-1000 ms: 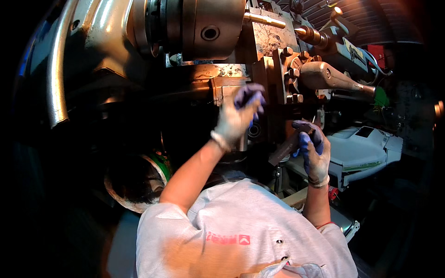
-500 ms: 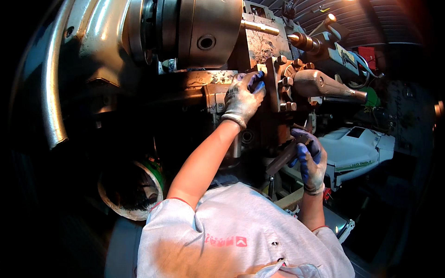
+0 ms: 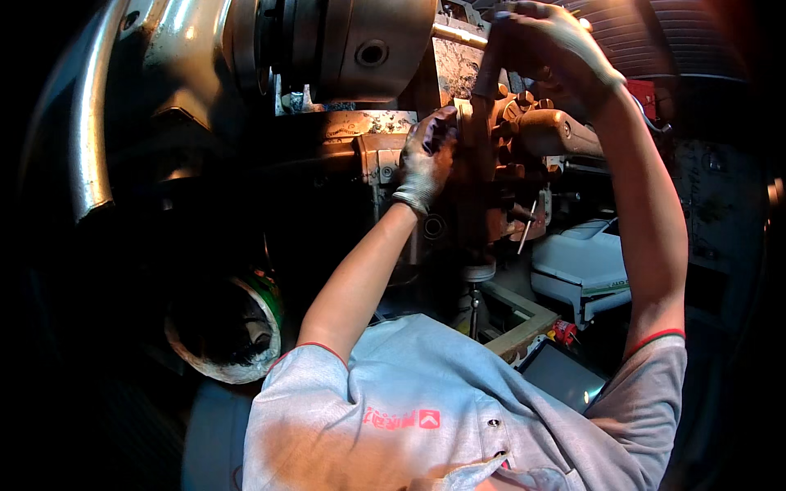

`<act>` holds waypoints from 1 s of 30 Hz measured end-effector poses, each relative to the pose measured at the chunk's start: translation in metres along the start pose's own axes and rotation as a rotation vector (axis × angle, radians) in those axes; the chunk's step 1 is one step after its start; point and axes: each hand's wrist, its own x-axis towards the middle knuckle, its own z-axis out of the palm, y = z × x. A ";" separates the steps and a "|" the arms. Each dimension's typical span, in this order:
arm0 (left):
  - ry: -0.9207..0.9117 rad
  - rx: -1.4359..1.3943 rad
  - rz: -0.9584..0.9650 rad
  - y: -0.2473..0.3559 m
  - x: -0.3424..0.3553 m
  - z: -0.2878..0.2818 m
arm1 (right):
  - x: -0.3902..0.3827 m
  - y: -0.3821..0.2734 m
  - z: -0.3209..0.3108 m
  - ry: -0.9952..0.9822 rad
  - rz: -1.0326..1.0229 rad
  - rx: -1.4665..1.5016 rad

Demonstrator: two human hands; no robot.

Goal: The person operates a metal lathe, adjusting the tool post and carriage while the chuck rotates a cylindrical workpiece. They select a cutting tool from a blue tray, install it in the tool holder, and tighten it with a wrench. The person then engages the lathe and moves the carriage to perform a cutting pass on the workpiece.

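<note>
My left hand (image 3: pixel 427 154), in a grey glove with dark palm and fingers, is beside the lathe's tool post (image 3: pixel 499 127). Its fingers are curled close to a small pale block (image 3: pixel 464 116) on the post's left side; whatever they hold is in shadow. Raised over the tool post, my right hand (image 3: pixel 550 47) grips a dark rectangular bar (image 3: pixel 490 67), which hangs down past its fingers. The bar's lower end is close to the bolts of the tool post, and I cannot tell whether it touches them.
The large lathe chuck (image 3: pixel 348 57) is at upper left, and a light metal rod (image 3: pixel 460 35) runs to its right. The tool post handle (image 3: pixel 561 131) sticks out to the right. Lower down are a round bucket (image 3: pixel 270 352) and a white casing (image 3: pixel 577 266).
My right hand has risen from below the tool post to above it, carrying the dark bar. The left hand has stayed by the post, shifting slightly left with its fingers more curled.
</note>
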 end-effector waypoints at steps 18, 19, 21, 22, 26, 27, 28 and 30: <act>-0.033 0.440 0.098 0.012 -0.018 -0.026 | 0.200 0.106 0.093 -0.253 -1.485 -1.717; -0.031 0.455 0.078 0.010 -0.016 -0.027 | 0.196 0.100 0.096 -0.286 -1.425 -1.650; -0.066 0.470 -0.007 0.008 -0.014 -0.030 | 0.187 0.090 0.098 -0.435 -1.098 -1.269; -0.110 0.465 -0.073 0.011 -0.013 -0.032 | 0.182 0.088 0.098 -0.473 -0.990 -1.151; -0.120 0.250 -0.118 0.003 -0.015 -0.028 | 0.179 0.093 0.101 -0.446 -0.954 -1.221; -0.115 0.240 -0.108 0.001 -0.016 -0.029 | 0.181 0.095 0.105 -0.455 -0.883 -1.276; -0.122 0.317 -0.098 0.007 -0.014 -0.030 | 0.178 0.095 0.105 -0.438 -0.869 -1.316; -0.127 0.416 -0.072 0.008 -0.014 -0.031 | 0.173 0.095 0.108 -0.408 -0.842 -1.398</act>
